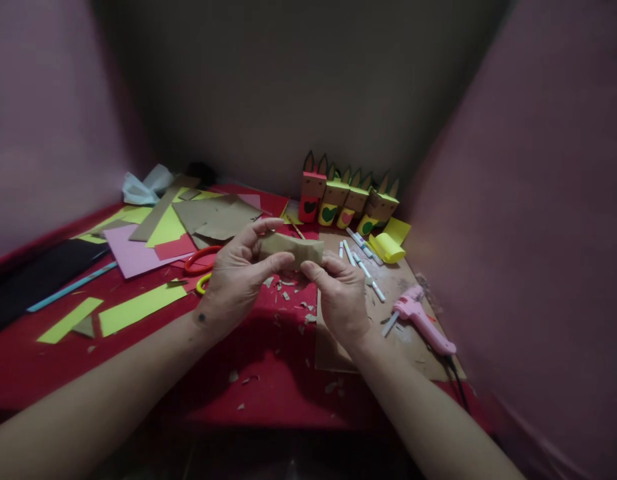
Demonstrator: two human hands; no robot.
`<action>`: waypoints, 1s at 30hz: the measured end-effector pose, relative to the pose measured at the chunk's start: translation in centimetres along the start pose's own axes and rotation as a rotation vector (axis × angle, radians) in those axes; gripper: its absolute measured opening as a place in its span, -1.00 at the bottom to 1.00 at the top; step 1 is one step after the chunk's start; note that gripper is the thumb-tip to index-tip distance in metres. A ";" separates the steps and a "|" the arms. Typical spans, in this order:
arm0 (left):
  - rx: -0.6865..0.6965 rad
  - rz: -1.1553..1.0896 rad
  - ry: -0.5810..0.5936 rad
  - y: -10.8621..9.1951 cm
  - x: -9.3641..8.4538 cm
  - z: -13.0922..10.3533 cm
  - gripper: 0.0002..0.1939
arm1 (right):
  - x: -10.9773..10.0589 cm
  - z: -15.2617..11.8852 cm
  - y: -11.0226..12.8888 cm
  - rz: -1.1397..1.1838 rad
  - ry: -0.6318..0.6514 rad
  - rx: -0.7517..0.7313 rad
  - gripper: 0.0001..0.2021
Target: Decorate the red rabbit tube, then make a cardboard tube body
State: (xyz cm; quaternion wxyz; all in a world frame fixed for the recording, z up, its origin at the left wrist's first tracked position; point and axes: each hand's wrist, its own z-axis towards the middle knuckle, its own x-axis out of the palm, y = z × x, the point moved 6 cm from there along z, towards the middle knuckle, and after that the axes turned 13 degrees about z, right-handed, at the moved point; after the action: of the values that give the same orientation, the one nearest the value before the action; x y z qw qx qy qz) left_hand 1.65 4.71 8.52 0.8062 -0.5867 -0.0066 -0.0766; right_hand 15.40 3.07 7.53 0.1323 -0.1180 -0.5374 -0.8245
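Note:
Between my two hands, above the table, is a curved strip of brown cardboard [301,251]. My left hand [243,267] pinches its left end, thumb in front and fingers behind. At the right end, the thumb and fingers of my right hand [343,293] close on it. Scissors with a red and a yellow handle loop [201,261] lie just left of my left hand, partly hidden by it. Small paper scraps [308,313] are scattered on the red cloth [248,393] below the strip.
Several paper animal figures [338,200] with pointed ears stand at the back right. Markers [371,277], a yellow paper roll [388,247] and a pink glue gun [423,317] with a cord lie on a cardboard sheet [338,353]. Coloured paper [133,250] and cardboard pieces [218,217] cover the left.

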 end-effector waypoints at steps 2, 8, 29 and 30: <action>-0.035 -0.047 0.011 0.1 0.0 0.2 -0.44 | 0.0 -0.2 0.9 -0.141 0.025 -0.119 -0.86; -0.169 -0.146 0.096 1.3 0.6 0.4 -0.58 | 1.1 -1.6 2.5 -0.555 0.191 -0.434 -0.83; -0.392 -0.399 0.082 0.7 -0.3 0.3 -0.27 | 2.2 -2.1 2.4 -0.639 0.234 -0.535 -0.79; -0.365 -0.356 0.102 0.5 -0.5 0.4 -0.26 | 2.1 -2.1 2.5 -0.639 0.232 -0.545 -0.79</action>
State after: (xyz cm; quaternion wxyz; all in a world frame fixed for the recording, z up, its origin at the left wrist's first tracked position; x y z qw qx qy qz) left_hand 1.26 5.31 8.08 0.6600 -0.7074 -0.0551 -0.2468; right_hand 14.15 0.01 9.58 -0.1060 0.1171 -0.2909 -0.9436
